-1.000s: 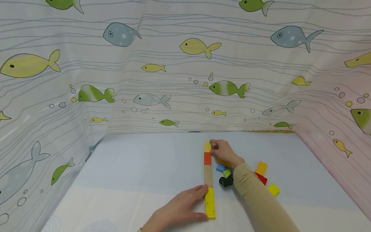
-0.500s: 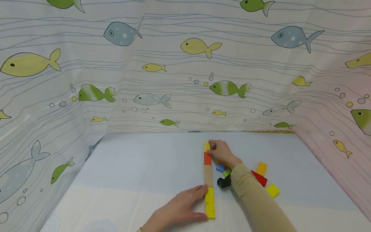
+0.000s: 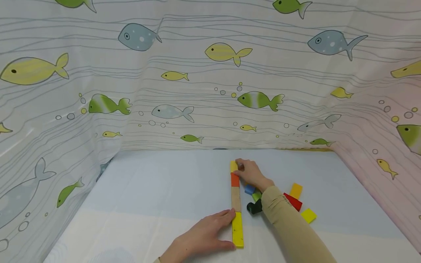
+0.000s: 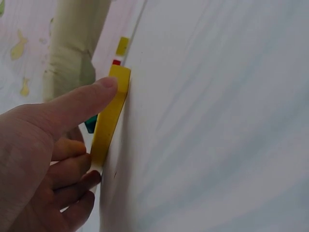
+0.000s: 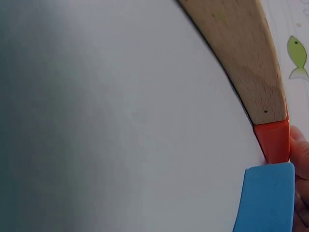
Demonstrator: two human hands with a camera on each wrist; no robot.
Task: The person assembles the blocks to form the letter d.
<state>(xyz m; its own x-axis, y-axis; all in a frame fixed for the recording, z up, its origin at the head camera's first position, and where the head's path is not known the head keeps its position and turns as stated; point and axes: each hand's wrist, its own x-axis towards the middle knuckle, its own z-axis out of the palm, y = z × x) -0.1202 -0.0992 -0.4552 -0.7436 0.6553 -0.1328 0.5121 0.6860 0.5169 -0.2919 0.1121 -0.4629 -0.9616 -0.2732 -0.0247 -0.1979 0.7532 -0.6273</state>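
Observation:
A straight row runs away from me: a long yellow block (image 3: 237,230), a bare wooden block (image 3: 235,199), a red-orange block (image 3: 235,179) and a small yellow block (image 3: 234,167) at the far end. My left hand (image 3: 205,233) lies along the left side of the long yellow block, thumb and fingertips spread. In the left wrist view its thumb touches that block (image 4: 108,121) near one end. My right hand (image 3: 252,174) pinches the small yellow block from the right. The right wrist view shows part of this hand (image 5: 300,157) behind a blue block (image 5: 268,198).
Right of the row lie a blue block (image 3: 250,189), a green block (image 3: 256,197) and a dark green curved piece (image 3: 254,208). Beyond the right sleeve (image 3: 291,223) are orange (image 3: 296,190), red (image 3: 293,202) and yellow (image 3: 308,216) blocks. A fish-patterned curtain surrounds the table.
The small yellow block has shifted slightly left with my right hand, more in line with the row. My right forearm has also moved a little left. My left hand has stayed in place.

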